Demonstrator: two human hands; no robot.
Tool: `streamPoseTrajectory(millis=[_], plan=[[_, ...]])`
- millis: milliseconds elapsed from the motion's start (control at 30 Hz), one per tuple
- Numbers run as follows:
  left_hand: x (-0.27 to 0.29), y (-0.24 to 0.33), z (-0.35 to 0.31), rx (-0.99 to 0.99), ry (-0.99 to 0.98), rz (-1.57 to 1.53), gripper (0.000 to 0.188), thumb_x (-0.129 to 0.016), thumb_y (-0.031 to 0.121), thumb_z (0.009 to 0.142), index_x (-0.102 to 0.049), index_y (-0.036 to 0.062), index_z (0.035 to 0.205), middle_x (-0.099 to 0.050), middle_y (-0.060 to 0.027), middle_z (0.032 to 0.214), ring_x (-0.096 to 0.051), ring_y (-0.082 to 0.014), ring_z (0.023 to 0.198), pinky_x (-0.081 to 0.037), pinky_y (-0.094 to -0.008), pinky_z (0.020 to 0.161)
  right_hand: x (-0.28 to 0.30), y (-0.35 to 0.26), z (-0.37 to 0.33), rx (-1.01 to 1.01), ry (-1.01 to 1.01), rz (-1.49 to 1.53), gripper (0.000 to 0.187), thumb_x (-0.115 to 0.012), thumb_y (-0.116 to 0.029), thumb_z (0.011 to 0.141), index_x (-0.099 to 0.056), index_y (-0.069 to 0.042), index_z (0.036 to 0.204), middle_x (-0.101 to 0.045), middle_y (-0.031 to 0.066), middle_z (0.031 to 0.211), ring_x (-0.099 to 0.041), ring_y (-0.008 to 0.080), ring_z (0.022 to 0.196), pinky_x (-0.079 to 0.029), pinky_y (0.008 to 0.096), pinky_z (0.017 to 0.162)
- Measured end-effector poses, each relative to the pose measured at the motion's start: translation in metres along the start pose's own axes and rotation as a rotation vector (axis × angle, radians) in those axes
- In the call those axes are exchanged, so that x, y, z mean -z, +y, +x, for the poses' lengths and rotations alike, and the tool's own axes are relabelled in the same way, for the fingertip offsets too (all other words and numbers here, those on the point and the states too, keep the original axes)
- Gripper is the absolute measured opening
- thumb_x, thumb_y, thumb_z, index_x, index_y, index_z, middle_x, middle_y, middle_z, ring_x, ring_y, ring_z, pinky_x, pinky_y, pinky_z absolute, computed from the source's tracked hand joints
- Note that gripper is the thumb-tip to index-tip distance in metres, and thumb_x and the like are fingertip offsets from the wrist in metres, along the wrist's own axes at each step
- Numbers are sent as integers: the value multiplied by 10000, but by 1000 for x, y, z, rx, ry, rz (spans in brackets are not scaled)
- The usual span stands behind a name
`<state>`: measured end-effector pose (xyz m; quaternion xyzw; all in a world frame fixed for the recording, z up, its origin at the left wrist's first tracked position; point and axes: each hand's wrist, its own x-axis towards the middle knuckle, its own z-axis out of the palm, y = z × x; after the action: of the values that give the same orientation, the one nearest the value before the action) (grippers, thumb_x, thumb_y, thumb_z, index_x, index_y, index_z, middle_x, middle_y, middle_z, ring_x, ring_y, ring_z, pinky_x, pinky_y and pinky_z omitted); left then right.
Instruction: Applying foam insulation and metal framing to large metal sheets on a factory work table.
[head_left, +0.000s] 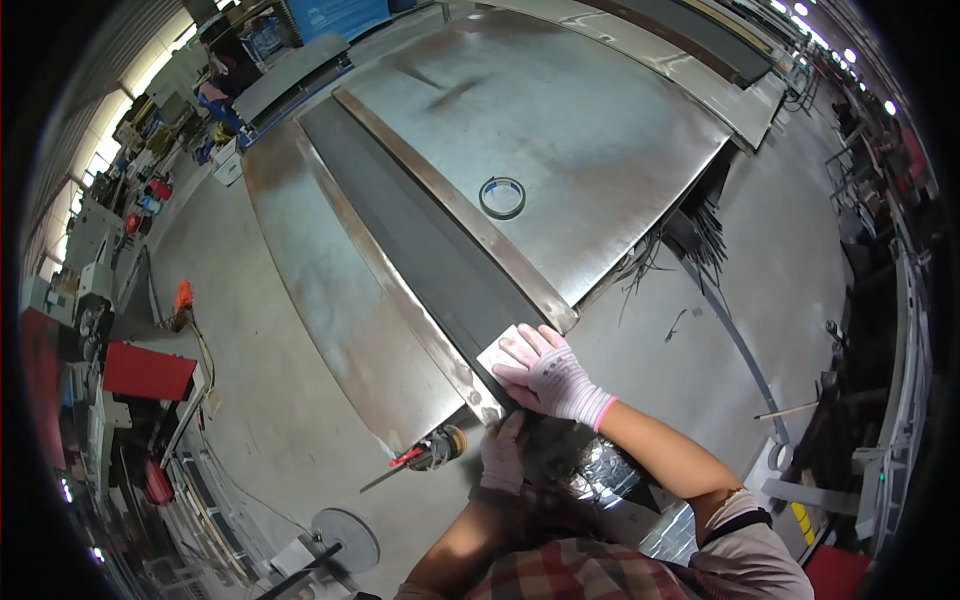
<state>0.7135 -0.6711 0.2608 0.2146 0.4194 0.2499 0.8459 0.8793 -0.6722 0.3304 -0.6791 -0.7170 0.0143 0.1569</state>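
Observation:
My right hand (pixel 555 380), in a pale glove with a pink cuff, presses a flat white pad (pixel 497 350) onto the near end of a long dark grey strip (pixel 420 245). Its fingers lie over the pad and hold it against the strip. Below, at the strip's near end, my left hand (pixel 503 462) is closed at the edge of the dark material, also gloved. Shadow and my body partly hide its fingers. The strip runs away from me between two worn metal bars (pixel 460 220) on a metal-topped table (pixel 600 130).
A tape roll (pixel 502 198) lies on the tabletop. A tool with a red part (pixel 430 452) hangs by the near left edge. Dark offcut strips (pixel 695 240) bunch under the right edge. A red box (pixel 150 371) stands left; shiny foil (pixel 610 475) is near my body.

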Motion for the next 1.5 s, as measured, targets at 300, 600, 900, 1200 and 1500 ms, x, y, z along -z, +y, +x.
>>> streamPoseTrajectory(millis=[300,600,900,1200,1500], plan=[[-4,18,-2,-102,109,251,130,-606,72,843,-630,-6,944,-628,-67,893,-599,-147,843,-496,-262,762,-4,3,-1,-17,-8,11,389,-567,-409,804,-597,-214,1139,-469,80,1297,-397,336,1245,-293,506,1036],[-26,97,19,260,109,84,95,-637,144,826,-595,61,846,-620,-63,728,-608,-211,619,-511,-365,544,-1,3,-2,-44,-15,38,399,-579,-396,805,-598,-192,1147,-504,81,1287,-399,327,1254,-292,499,1040],[-13,135,54,366,12,360,147,-688,179,812,-607,93,899,-615,-25,770,-578,-177,614,-484,-313,568,5,0,-2,-46,-6,74,391,-602,-372,794,-622,-183,1134,-506,84,1284,-405,325,1245,-295,507,1031],[-25,193,121,96,102,632,358,-687,271,811,-622,7,1043,-629,-82,979,-567,-205,875,-467,-361,813,17,4,2,32,120,189,360,-605,-329,776,-622,-127,1073,-552,93,1172,-502,291,1110,-378,473,929],[-30,67,9,-221,50,801,633,-524,377,940,-355,-87,1336,-530,-146,1176,-485,-219,1113,-383,-329,980,-10,56,-65,-803,206,1247,293,-503,-284,927,-573,0,928,-591,167,831,-576,333,793,-464,386,727]])
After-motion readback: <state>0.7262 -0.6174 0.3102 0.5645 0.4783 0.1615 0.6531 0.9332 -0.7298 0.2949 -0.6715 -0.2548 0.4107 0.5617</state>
